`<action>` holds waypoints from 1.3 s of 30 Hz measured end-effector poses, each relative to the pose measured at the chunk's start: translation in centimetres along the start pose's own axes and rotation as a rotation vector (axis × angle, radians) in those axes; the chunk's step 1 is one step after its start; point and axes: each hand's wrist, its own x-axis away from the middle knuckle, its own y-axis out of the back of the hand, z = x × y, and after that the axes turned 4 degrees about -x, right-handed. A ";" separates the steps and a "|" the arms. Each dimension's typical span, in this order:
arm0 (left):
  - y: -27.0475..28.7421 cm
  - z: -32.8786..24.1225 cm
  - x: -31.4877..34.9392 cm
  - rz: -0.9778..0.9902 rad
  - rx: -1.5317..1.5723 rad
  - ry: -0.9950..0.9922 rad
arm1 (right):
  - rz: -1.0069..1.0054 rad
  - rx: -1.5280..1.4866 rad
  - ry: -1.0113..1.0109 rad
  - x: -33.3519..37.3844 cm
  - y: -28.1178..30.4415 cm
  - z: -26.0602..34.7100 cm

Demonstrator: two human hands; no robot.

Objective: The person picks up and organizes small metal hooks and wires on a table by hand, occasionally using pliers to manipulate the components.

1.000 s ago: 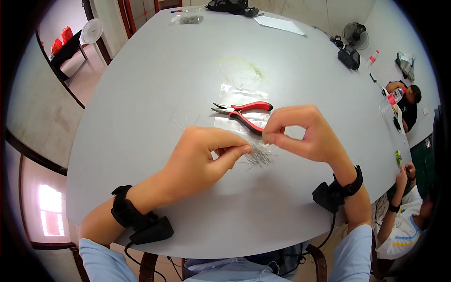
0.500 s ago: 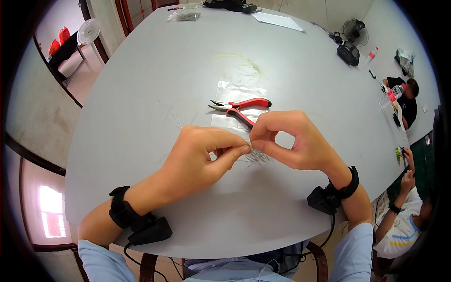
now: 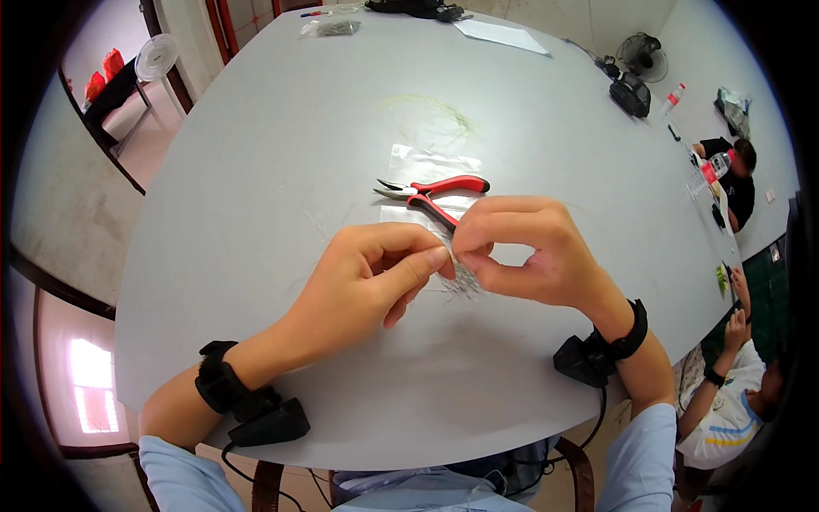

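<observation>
See the left hand [image 3: 363,277] loosely curled above the bench [image 3: 247,171], with the thumb tip laid over the index finger; cannot tell whether gripping anything. Find the right hand [image 3: 542,252] just beside, narrowed to a pinch of thumb and index — cannot tell if closed on something too thin to make out. Just below those fingertips, see a bristly pile of thin silvery wire pieces [image 3: 463,286], partly hidden.

Going outward, come to red-and-black-handled long-nose pliers [image 3: 452,184], lying with jaws apart across a flat clear plastic bag [image 3: 435,160]. Past that, make out a faint yellowish coil of thread [image 3: 465,130]; at the far end, a clear packet of grey pieces [image 3: 337,28].

For labels, look right: find red bands on two plastic bottles [image 3: 713,169], with lettering too small to read. On a co-worker's white shirt [image 3: 725,418], note blue and yellow stripes.

Compared with a second ago, find the right hand shifted leftward, close against the left. Compared with half a second ago, see the left fingers loosened — with lower ones dropped into sight below the thumb.
</observation>
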 end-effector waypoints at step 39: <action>0.0 1.4 -0.2 -0.167 -0.173 -0.055 | 0.288 0.615 -0.834 1.4 4.9 -3.0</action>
